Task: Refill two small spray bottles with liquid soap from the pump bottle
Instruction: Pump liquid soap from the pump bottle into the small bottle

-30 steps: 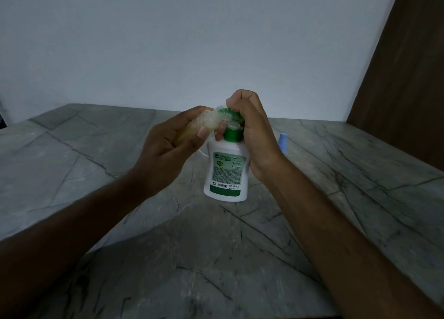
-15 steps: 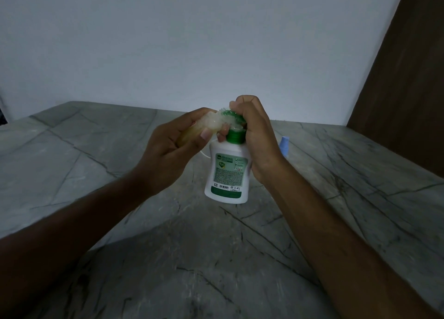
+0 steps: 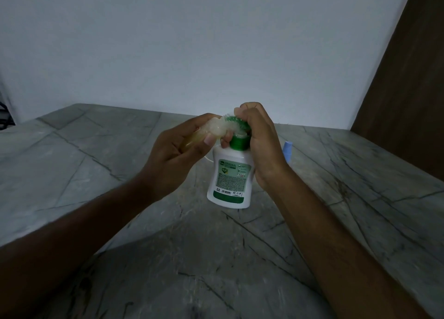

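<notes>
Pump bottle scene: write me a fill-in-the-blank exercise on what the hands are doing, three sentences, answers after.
1. The right hand is curled over the green ____ of the white pump bottle.
2. The small clear bottle, gripped by the ____ hand, lies tilted with its open end at the pump.
3. A small ____ cap stands on the marble table behind the right wrist.

Missing words: pump head; left; blue

The room was dim and bluish, and my arms (image 3: 336, 234) cast a soft shadow on the table (image 3: 72, 174). Edges bowed and smeared; the wall (image 3: 192, 42) looked grainy.
</notes>
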